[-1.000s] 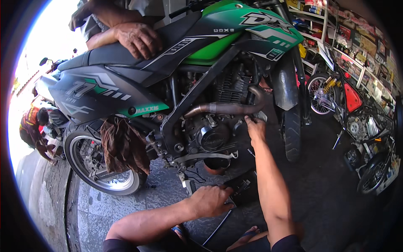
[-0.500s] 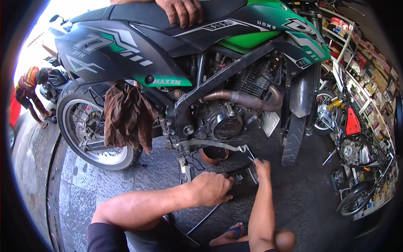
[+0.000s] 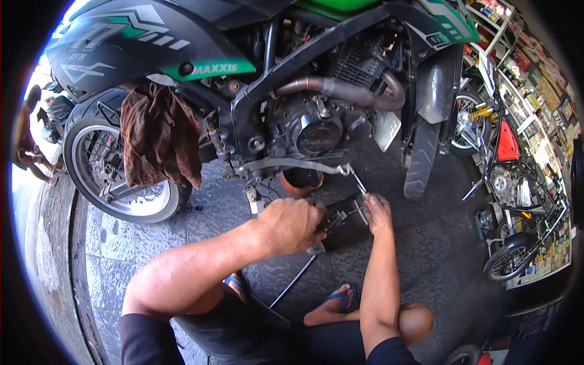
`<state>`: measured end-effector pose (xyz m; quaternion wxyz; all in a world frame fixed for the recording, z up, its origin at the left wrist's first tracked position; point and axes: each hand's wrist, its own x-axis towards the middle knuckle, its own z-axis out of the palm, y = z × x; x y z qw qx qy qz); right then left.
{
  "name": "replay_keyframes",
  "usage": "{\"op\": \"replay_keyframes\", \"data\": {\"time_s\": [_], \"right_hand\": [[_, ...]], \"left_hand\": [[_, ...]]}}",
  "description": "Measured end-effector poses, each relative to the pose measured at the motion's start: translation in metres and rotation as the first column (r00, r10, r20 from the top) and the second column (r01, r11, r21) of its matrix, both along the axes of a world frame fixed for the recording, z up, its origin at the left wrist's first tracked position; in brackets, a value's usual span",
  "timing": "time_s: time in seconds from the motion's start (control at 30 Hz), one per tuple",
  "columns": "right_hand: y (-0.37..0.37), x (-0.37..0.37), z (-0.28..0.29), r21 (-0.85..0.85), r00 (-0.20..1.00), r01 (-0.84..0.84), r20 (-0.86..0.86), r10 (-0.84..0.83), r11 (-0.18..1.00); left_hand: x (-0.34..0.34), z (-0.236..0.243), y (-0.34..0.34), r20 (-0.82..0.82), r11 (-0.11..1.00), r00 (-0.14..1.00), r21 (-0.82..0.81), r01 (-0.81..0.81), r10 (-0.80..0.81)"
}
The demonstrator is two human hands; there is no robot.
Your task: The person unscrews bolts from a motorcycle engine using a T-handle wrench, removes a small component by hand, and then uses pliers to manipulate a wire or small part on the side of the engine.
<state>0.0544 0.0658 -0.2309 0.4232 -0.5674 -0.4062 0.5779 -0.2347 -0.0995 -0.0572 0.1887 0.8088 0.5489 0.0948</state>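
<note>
A motorcycle with its dark engine (image 3: 316, 131) stands before me. Low on its near side, a long grey pedal lever (image 3: 286, 163) points toward the front wheel. My right hand (image 3: 377, 212) is closed around the lower end of a slim silver rod (image 3: 358, 180), whose upper end meets the lever's tip. My left hand (image 3: 292, 224) is closed over the left side of a dark tray (image 3: 350, 237). Small metal pieces (image 3: 336, 219) show beside its fingers; what it grips is hidden.
An orange-brown bowl (image 3: 302, 182) sits under the engine. A brown rag (image 3: 161, 134) hangs by the rear wheel (image 3: 118, 173). A metal rod (image 3: 293, 281) lies on the floor near my sandalled foot (image 3: 331, 307). Another motorcycle (image 3: 505, 176) and loaded shelves (image 3: 541, 140) are at right.
My view has tilted down, so the motorcycle sits higher and the hand on its seat is out of sight. More metal pieces show beside my left hand. My right hand still holds the rod.
</note>
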Motion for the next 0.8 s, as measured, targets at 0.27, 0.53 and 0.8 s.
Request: {"op": "replay_keyframes", "data": {"time_s": [0.27,0.53,0.8], "right_hand": [[-0.006,-0.017,0.017,0.128,0.949,0.100,-0.311,-0.056,0.987],[-0.014,-0.047,0.068,0.111,0.906,0.222,-0.390,-0.163,0.969],[-0.002,-0.064,0.105,0.199,0.992,0.084,-0.109,-0.063,0.976]], "left_hand": [[-0.013,0.001,-0.004,-0.023,0.996,0.999,-0.078,-0.047,0.046],[-0.012,-0.002,-0.004,-0.040,0.998,0.999,-0.055,-0.036,0.034],[-0.008,-0.005,-0.001,-0.028,0.999,0.999,-0.028,0.021,-0.022]]}}
